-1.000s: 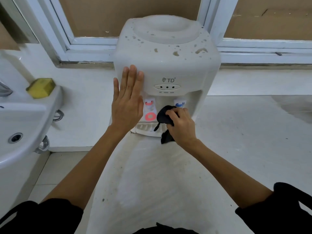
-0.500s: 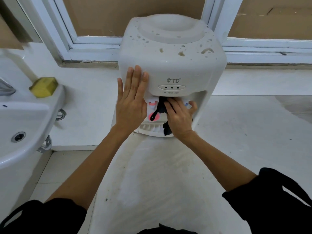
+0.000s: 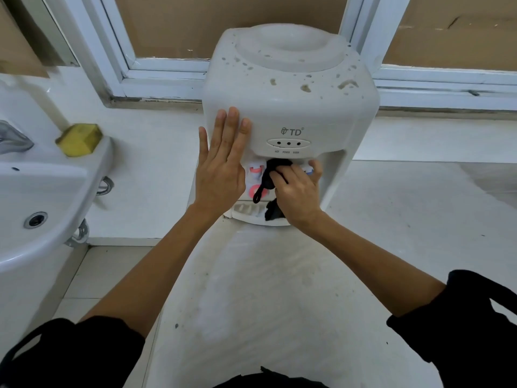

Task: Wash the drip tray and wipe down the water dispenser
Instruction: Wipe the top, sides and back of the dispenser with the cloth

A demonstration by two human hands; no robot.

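water dispenser (image 3: 291, 102): matt white plastic, spotted | cloth (image 3: 272, 175): black fabric | sink (image 3: 42, 197): glossy ceramic

Washroom — basin (image 3: 42, 197), tap (image 3: 14, 140), tiled floor (image 3: 92, 273).

My right hand (image 3: 298, 191) and the black cloth (image 3: 275, 166) cover most of the blue tap (image 3: 308, 171) and the right part of the drip tray (image 3: 249, 210). My left hand (image 3: 221, 169) hides the water dispenser (image 3: 288, 107) front's left edge. The sink (image 3: 42, 191) and its faucet (image 3: 12, 140) are cut off at the left edge. The yellow sponge (image 3: 79, 139) is blurred.
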